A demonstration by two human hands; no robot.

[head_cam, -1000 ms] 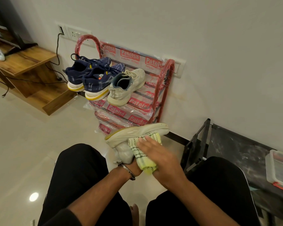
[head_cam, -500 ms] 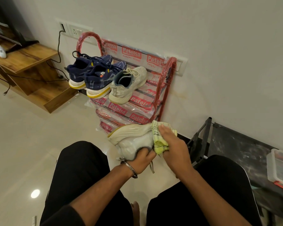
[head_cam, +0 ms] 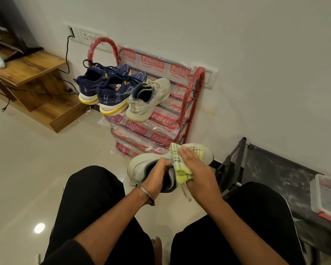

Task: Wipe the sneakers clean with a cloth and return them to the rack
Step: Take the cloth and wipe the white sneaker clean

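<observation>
My left hand [head_cam: 157,175] grips a white sneaker [head_cam: 141,165] at its collar, fingers curled into the opening, above my knees. My right hand [head_cam: 196,165] holds a yellow-green checked cloth [head_cam: 181,169] against the sneaker's upper, over the laces, toe pointing right. On the red rack [head_cam: 193,96] against the wall, the top shelf carries two navy sneakers [head_cam: 105,87] with yellow soles and the matching white sneaker [head_cam: 149,98].
A wooden TV stand [head_cam: 33,73] with cables is at the left. A dark metal rack [head_cam: 275,173] at the right carries a clear plastic box [head_cam: 326,197] with red clips. The glossy tiled floor [head_cam: 36,169] spreads to the left of my legs.
The sneaker has been turned from sole-up to upper-up. My right hand with the cloth slid from the heel side toward the toe. My left hand's grip moved into the shoe's opening.
</observation>
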